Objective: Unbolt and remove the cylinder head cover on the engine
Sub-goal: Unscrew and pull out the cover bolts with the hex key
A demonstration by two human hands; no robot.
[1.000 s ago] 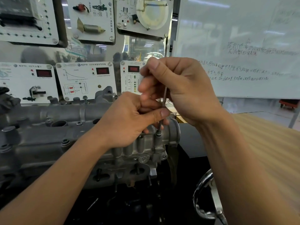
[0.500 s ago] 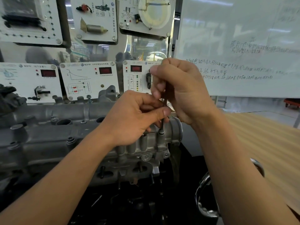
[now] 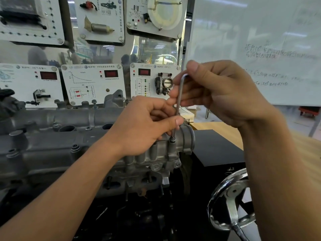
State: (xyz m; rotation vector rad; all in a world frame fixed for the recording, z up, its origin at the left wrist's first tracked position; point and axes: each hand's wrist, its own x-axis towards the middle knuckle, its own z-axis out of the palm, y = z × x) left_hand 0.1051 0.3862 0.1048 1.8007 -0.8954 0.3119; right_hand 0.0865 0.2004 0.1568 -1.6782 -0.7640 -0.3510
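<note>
The grey cast cylinder head cover [image 3: 52, 146] runs across the engine from the left to the middle of the view. A thin L-shaped hex key [image 3: 179, 94] stands upright with its tip in a bolt [image 3: 172, 139] at the cover's right end. My right hand [image 3: 218, 91] holds the key's bent top between thumb and fingers. My left hand [image 3: 145, 126] pinches the lower shaft just above the bolt. Other bolts [image 3: 75, 147] sit along the cover's near edge.
White training panels [image 3: 93, 84] with red displays stand behind the engine. A whiteboard [image 3: 260, 49] fills the upper right. A wooden table [image 3: 309, 153] lies to the right, a black mat [image 3: 217, 146] beside the engine, and a chrome handwheel [image 3: 231, 200] at the lower right.
My right hand has turned and lifted a little, so the key's bent top now shows between its fingers. My left hand keeps its pinch on the shaft. The camera has shifted slightly.
</note>
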